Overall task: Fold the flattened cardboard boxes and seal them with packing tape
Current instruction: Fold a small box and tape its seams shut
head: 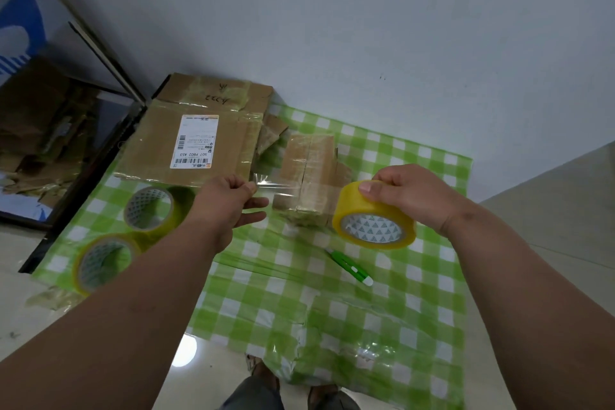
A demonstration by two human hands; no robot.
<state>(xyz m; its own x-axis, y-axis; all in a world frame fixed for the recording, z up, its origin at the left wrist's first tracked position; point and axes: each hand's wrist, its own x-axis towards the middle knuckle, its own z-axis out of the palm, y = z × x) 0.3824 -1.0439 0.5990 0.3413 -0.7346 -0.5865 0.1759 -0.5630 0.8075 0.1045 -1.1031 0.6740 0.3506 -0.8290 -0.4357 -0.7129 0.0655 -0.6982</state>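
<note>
My right hand [404,195] grips a yellow roll of packing tape [374,218] held above the green checked sheet. A clear strip of tape [286,186] stretches from the roll leftward to my left hand [233,203], which pinches its free end between thumb and forefinger. Behind the strip stands a small folded cardboard box [311,173], with tape on its sides. A stack of flattened cardboard boxes [196,140] lies at the back left; the top one carries a white shipping label.
Two more tape rolls lie at the left, one [149,208] behind the other [104,263]. A green utility knife [349,266] rests on the checked sheet [332,309] below the held roll. A glass-fronted frame [66,130] leans at the far left. A wall stands close behind.
</note>
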